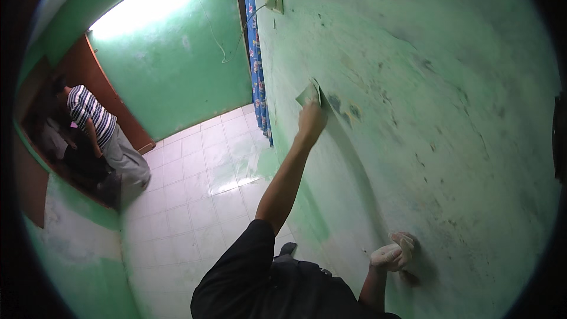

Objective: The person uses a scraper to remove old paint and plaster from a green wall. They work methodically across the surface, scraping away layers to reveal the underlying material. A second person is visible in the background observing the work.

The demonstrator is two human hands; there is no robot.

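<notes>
My left hand (313, 117) is stretched out along the green wall (425, 141) on my right. Its fingers grip a thin, bent grey-green sheet (305, 94), which looks like sandpaper, held against the wall. The wall's paint is patchy and whitish, with dark scuffs and a stained chipped spot (355, 111) just right of the sheet. Lower down, my right hand (392, 254) is close to the same wall, its fingers bent and coated in white dust or powder. Whether anything is inside those fingers cannot be made out.
A person in a striped shirt (92, 113) stands at the left by a brown door (106, 93). A plug with a cable sits in a wall socket (275, 2), near a blue patterned curtain (256, 53). White floor tiles (190, 186) show dusty smears.
</notes>
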